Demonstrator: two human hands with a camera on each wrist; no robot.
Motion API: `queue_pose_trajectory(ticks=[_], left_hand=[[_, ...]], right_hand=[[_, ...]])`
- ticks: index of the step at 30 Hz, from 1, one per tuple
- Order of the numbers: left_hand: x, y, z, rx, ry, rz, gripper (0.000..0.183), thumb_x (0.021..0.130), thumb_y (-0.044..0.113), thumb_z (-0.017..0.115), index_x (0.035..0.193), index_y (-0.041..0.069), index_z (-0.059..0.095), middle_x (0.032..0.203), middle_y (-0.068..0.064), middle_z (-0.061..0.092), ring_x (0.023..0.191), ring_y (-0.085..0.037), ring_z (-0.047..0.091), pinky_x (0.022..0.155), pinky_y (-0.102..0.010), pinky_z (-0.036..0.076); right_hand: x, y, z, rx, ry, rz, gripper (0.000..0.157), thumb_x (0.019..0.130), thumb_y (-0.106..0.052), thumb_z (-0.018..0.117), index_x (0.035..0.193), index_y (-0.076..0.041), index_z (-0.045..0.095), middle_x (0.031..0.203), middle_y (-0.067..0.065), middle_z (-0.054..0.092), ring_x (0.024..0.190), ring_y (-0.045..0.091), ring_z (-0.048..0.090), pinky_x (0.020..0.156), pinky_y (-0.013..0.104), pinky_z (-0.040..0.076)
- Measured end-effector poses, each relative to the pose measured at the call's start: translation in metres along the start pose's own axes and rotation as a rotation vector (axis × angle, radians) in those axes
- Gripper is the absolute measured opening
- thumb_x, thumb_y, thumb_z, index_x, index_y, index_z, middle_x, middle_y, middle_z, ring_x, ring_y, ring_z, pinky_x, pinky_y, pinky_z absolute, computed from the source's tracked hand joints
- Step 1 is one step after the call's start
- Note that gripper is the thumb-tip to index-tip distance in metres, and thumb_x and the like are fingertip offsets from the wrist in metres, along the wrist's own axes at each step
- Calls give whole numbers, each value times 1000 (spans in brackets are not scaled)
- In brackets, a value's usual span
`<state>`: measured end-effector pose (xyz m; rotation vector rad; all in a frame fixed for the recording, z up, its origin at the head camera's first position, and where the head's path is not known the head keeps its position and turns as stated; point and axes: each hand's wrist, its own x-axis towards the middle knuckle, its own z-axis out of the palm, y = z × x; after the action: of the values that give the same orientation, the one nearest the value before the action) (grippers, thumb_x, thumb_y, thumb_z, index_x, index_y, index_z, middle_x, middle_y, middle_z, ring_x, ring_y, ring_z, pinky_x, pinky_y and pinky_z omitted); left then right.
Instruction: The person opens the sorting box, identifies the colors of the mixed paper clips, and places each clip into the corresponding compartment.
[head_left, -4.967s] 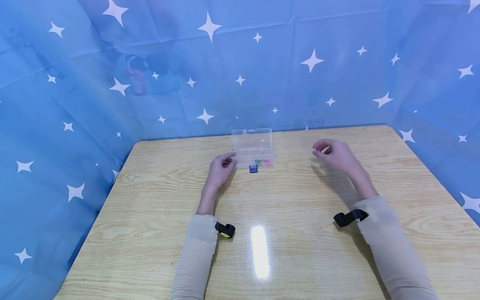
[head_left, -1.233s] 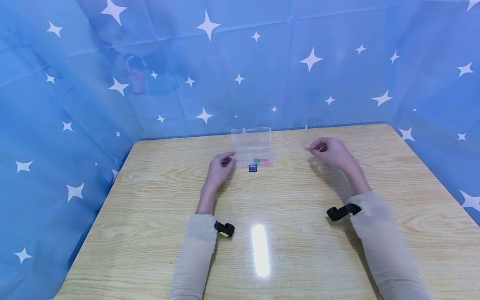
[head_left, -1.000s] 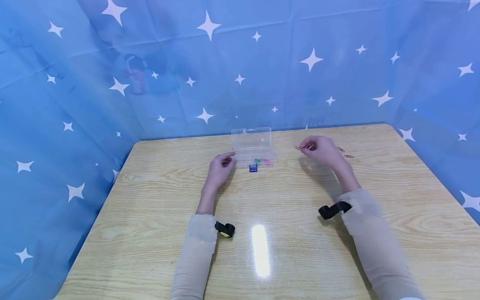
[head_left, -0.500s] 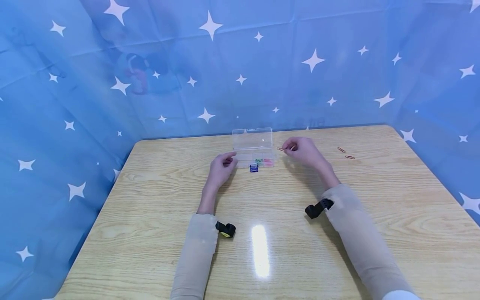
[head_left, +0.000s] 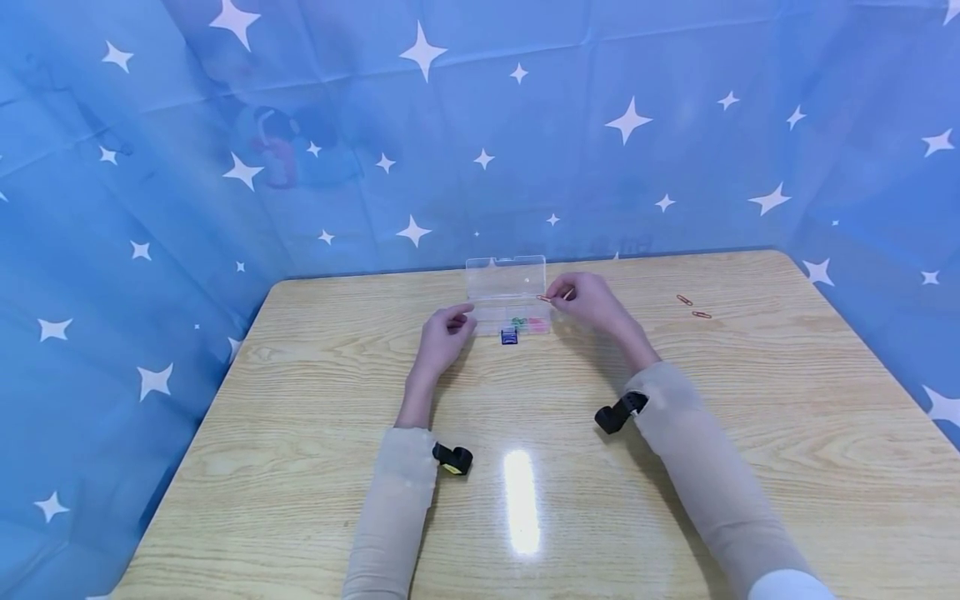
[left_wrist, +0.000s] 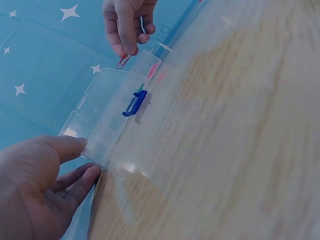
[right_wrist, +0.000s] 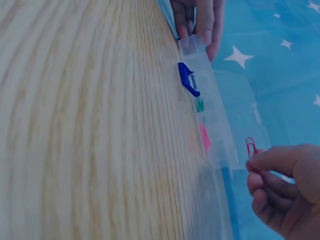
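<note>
A clear plastic box (head_left: 489,315) stands near the table's back edge, its transparent lid (head_left: 506,275) raised. Green pieces (head_left: 518,322) and pink pieces (head_left: 537,325) lie in its front compartments. A blue latch-like piece (head_left: 509,337) sits at its front side. My left hand (head_left: 444,340) holds the box's left end between thumb and fingers, as the left wrist view (left_wrist: 35,180) shows. Between thumb and forefinger, my right hand (head_left: 592,302) pinches a red paper clip (right_wrist: 250,145) above the box's right end, with the clip pointing left.
Two more red paper clips, one farther back (head_left: 684,300) and one nearer (head_left: 701,315), lie on the wooden table (head_left: 337,517) at the right. A blue curtain with white stars (head_left: 480,125) hangs behind the table. Black cameras are strapped to both wrists.
My right hand has picked up a red paper clip and carried it left to the box, uncovering two clips on the table. The left hand stays at the box.
</note>
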<state>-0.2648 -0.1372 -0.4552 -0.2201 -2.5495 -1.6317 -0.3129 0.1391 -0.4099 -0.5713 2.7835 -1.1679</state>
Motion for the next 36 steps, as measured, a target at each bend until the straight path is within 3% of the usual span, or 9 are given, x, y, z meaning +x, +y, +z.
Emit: queue_pose_trajectory(ticks=[18, 27, 36], left_hand=[[0, 0, 0, -4, 0, -4, 33, 101, 11, 63, 131, -1, 65, 115, -18, 61, 109, -30, 60, 97, -37, 53], [1, -2, 0, 7, -3, 2, 33, 101, 12, 63, 132, 0, 65, 116, -18, 61, 109, -29, 60, 97, -36, 53], [0, -2, 0, -7, -8, 7, 34, 101, 13, 63, 132, 0, 65, 116, -18, 61, 110, -29, 60, 97, -36, 52]], right_hand=[[9, -2, 9, -5, -13, -10, 16, 98, -4, 61, 109, 3, 69, 102, 16, 69, 90, 29, 64, 77, 38, 54], [4, 0, 7, -2, 10, -16, 17, 98, -3, 61, 110, 5, 69, 103, 18, 68, 94, 33, 64, 84, 45, 54], [-1, 5, 2, -5, -4, 6, 17, 98, -4, 61, 111, 3, 68, 105, 18, 68, 95, 31, 63, 84, 43, 55]])
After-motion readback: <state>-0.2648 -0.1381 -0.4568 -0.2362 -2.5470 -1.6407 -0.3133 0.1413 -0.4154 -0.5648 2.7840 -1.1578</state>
